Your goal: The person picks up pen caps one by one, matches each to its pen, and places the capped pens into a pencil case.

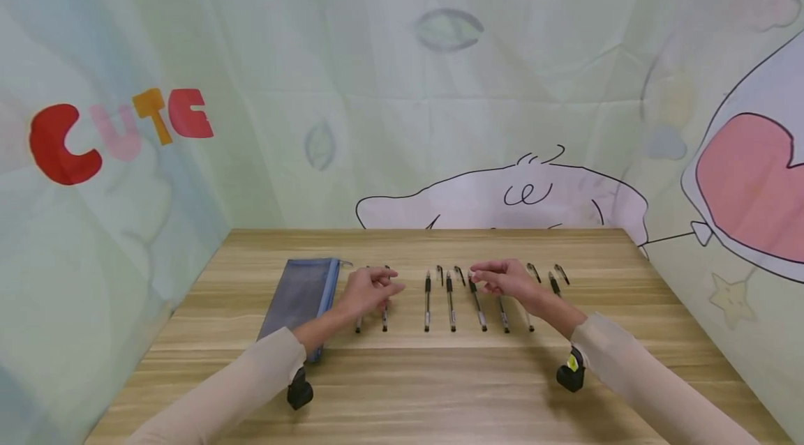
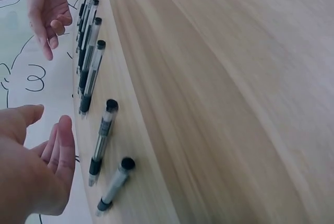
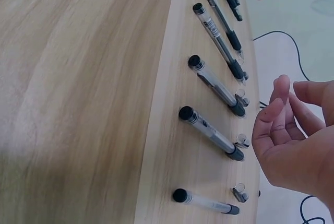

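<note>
Several clear gel pens with black grips lie in a row on the wooden table, among them one pen [image 1: 428,305] in the middle. Their black caps, such as one cap [image 1: 562,274], lie behind the tips. My left hand [image 1: 373,290] hovers over the two leftmost pens, fingers relaxed and holding nothing; in the left wrist view a pen [image 2: 104,143] lies beside it. Over the right part of the row is my right hand [image 1: 511,283], fingers loosely bent and also holding nothing. In the right wrist view it hangs beyond the tip of a pen [image 3: 211,132].
A grey-blue zippered mesh pouch [image 1: 298,295] lies left of the pens, partly behind my left forearm. The wooden table [image 1: 427,389] reaches back to a printed cloth backdrop [image 1: 301,47] with cartoon drawings. Black wrist cameras hang under both sleeves.
</note>
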Motion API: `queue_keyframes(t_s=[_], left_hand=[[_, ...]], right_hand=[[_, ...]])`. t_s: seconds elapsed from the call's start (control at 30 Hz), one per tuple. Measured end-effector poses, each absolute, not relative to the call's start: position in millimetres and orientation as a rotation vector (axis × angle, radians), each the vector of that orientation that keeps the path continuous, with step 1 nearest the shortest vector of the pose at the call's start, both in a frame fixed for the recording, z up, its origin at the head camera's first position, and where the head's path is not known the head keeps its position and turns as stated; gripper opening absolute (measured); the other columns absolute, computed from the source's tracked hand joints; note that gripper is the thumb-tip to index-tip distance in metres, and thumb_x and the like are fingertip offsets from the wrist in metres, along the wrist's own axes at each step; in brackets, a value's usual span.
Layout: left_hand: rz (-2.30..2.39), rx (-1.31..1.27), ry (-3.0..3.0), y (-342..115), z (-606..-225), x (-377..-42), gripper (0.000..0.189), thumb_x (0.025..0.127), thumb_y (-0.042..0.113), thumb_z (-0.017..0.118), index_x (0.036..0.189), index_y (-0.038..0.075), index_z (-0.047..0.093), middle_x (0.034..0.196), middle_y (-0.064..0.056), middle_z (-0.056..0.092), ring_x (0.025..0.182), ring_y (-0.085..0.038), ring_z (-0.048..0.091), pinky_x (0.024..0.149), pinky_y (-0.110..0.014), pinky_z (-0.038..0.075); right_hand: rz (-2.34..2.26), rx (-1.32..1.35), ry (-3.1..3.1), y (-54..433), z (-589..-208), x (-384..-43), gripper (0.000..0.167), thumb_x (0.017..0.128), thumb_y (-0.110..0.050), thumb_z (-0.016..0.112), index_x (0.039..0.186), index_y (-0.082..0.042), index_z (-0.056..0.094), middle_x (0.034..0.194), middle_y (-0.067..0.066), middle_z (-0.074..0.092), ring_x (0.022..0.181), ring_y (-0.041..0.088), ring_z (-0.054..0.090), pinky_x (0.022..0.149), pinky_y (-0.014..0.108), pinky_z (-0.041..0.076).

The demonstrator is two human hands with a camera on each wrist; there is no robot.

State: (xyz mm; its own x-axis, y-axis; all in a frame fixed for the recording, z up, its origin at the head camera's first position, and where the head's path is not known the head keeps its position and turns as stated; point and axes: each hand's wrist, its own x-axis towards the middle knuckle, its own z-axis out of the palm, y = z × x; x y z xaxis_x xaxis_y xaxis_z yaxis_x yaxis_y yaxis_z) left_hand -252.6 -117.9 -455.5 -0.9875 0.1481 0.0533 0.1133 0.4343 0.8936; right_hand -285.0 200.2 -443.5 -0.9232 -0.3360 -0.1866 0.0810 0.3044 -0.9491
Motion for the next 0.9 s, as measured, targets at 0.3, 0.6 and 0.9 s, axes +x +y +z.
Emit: queue_keyframes(t_s=[0.3, 0.6, 0.9], left_hand=[[1.568, 0.317, 2.508, -101, -457, -256, 0.043, 0.092, 0.011, 0.075, 0.127, -0.011, 0.063, 0.098, -0.02, 0.076, 0.076, -0.028, 0.075, 0.065, -0.034, 0.065], [1.4, 0.265, 2.54, -84, -460, -255, 0.06, 0.084, 0.022, 0.085, 0.13, -0.009, 0.063, 0.103, -0.018, 0.075, 0.07, -0.018, 0.074, 0.064, -0.029, 0.064], [1.426, 0.271, 2.561, -68, -465, -253, 0.059, 0.086, 0.018, 0.083, 0.131, -0.012, 0.061, 0.093, -0.014, 0.072, 0.061, -0.021, 0.073, 0.058, -0.029, 0.064]], right_hand=[[-1.65, -0.231, 2.225, 204, -445, -285, 0.04, 0.106, -0.013, 0.056, 0.139, 0.009, 0.056, 0.109, 0.011, 0.075, 0.077, 0.009, 0.062, 0.066, 0.02, 0.05], [-1.65, -0.237, 2.222, 203, -445, -284, 0.04, 0.105, -0.013, 0.057, 0.139, 0.008, 0.056, 0.108, 0.01, 0.076, 0.077, 0.008, 0.064, 0.066, 0.021, 0.049], [-1.635, -0.21, 2.25, 210, -449, -283, 0.038, 0.105, -0.013, 0.057, 0.137, 0.007, 0.059, 0.11, 0.012, 0.075, 0.077, 0.009, 0.064, 0.064, 0.022, 0.046]])
